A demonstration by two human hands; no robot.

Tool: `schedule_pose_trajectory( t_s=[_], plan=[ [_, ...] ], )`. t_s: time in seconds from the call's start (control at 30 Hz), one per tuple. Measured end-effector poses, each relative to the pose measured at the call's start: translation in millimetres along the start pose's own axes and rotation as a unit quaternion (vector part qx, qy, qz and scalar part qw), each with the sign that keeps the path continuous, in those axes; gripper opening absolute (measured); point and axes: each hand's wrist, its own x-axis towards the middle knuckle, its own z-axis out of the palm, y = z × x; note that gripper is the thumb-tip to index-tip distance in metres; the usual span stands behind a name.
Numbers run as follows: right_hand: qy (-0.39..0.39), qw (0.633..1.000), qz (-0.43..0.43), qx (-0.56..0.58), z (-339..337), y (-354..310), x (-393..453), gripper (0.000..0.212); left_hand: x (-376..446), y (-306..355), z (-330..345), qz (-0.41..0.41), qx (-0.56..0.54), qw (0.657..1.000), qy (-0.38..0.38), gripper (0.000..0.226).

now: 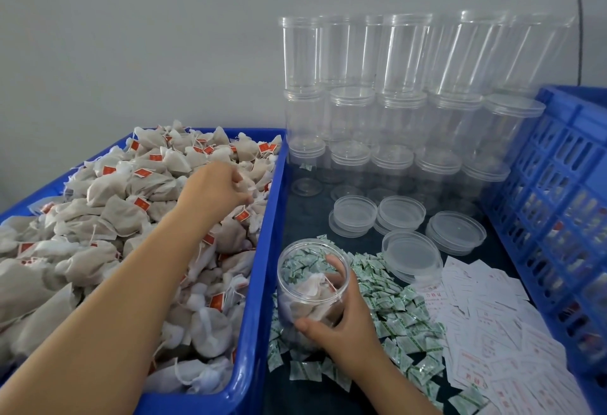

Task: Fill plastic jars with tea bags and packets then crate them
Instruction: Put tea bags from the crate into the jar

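Observation:
A blue bin [262,250] on the left is heaped with white tea bags [131,204] that carry red tags. My left hand [218,189] reaches over the heap and pinches a tea bag at its far right side. My right hand [341,319] grips a clear plastic jar [310,283], tilted toward me on the dark table, with a few tea bags inside. Small green-and-white packets [394,303] lie scattered around the jar.
Empty clear jars [387,86] stand stacked at the back against the wall. Several loose lids [410,250] lie in front of them. White paper slips [502,332] cover the table at right. A blue slatted crate [565,204] stands at the far right.

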Motion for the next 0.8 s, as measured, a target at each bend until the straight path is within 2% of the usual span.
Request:
schedule_pose_trajectory(
  t_s=[0.1,0.23,0.43,0.5,0.63,0.73,0.8],
  plan=[
    [0.001,1.0,-0.006,-0.002,0,0,0,0.088,-6,6,-14,0.027,-0.047,0.998,0.01,0.028],
    [-0.002,1.0,0.001,-0.005,-1,1,0,0.089,-20,23,-34,0.075,-0.176,0.981,0.046,0.027],
    [0.005,1.0,0.004,-0.014,0,2,1,0.089,-43,53,-46,0.144,-0.307,0.939,-0.054,0.016],
    [0.005,1.0,0.007,-0.013,0,3,2,0.09,-49,59,-47,0.17,-0.321,0.927,-0.09,0.013],
    [0.009,1.0,0.009,-0.019,0,6,2,0.093,-54,65,-47,0.197,-0.324,0.909,-0.171,0.026],
    [0.012,1.0,0.009,-0.012,0,9,4,0.093,-56,67,-45,0.216,-0.277,0.905,-0.238,0.028],
    [0.011,1.0,0.008,-0.01,0,11,5,0.093,-57,67,-42,0.225,-0.229,0.912,-0.257,0.024]
  ],
)
